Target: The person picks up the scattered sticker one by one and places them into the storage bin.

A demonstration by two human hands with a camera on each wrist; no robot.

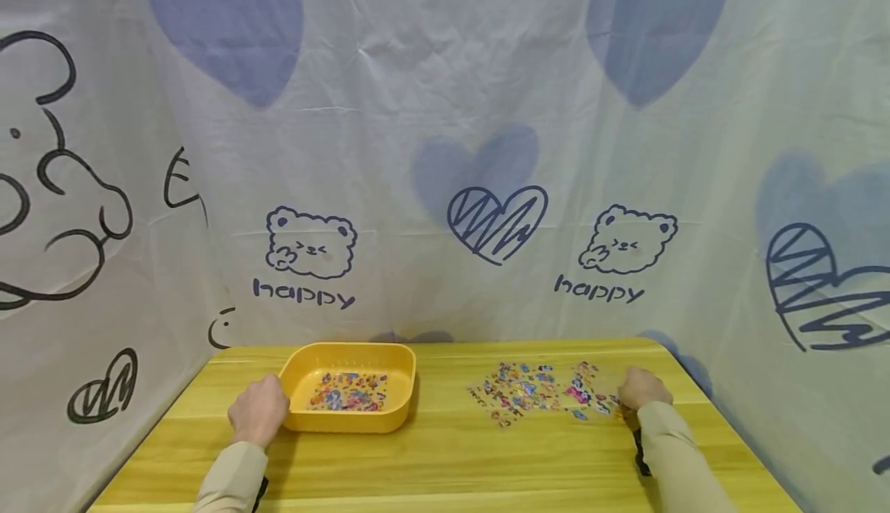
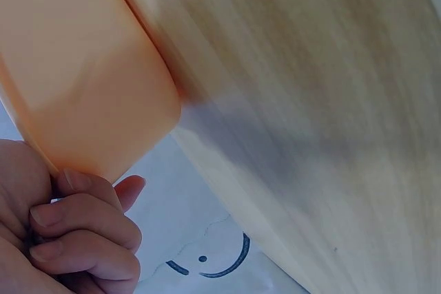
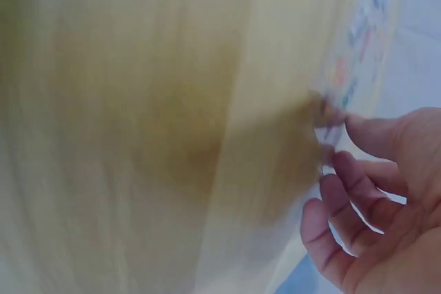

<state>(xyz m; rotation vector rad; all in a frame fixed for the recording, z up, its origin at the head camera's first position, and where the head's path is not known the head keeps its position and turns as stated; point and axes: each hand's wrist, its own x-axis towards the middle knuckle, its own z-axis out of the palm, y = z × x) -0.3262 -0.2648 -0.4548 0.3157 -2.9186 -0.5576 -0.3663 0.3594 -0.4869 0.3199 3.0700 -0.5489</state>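
Observation:
A yellow plastic tray [image 1: 348,422] stands on the left part of the table, with small colourful printed figures inside it. My left hand [image 1: 259,410] grips the tray's left rim; in the left wrist view its fingers [image 2: 89,218] curl at the tray's corner. To the right, more small colourful figures [image 1: 526,389] lie spread over the tabletop, looking like a clear sticker sheet. At their right end is my right hand [image 1: 645,388]. In the right wrist view its thumb and forefinger pinch the clear, colour-printed sheet [image 3: 337,105] by its edge.
The table [image 1: 445,467] has a yellow wood-grain top. White cloth [image 1: 389,157] printed with hearts and bears hangs behind it and along both sides. Bare wood separates the tray from the spread figures.

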